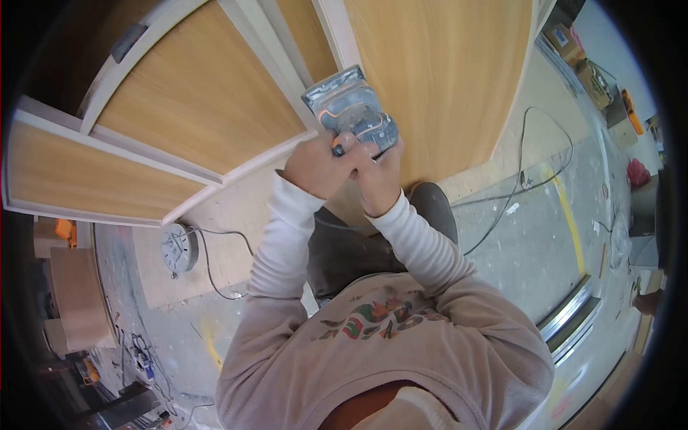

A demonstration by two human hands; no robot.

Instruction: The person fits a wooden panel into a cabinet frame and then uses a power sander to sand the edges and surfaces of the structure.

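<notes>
A dusty power sander (351, 104) with a rectangular pad is in both hands, near the top middle of the head view. My left hand (314, 166) is closed around its rear end, thumb beside a small orange part. Close against it, my right hand (381, 179) is wrapped on the same end from the other side. The sander's pad overlaps the pale edge strip of a wood-faced panel (437, 79) in this view. To the left stands a white-framed wooden unit (201, 86) with similar wood-coloured panels.
A round metal power-cord reel (178, 247) lies on the floor to the left, its cable running toward me. On the right, a dark cable (516, 186) loops over the grey floor (502, 236). Metal profiles (570, 315) lie lower right, and cardboard boxes (593, 82) stand at upper right.
</notes>
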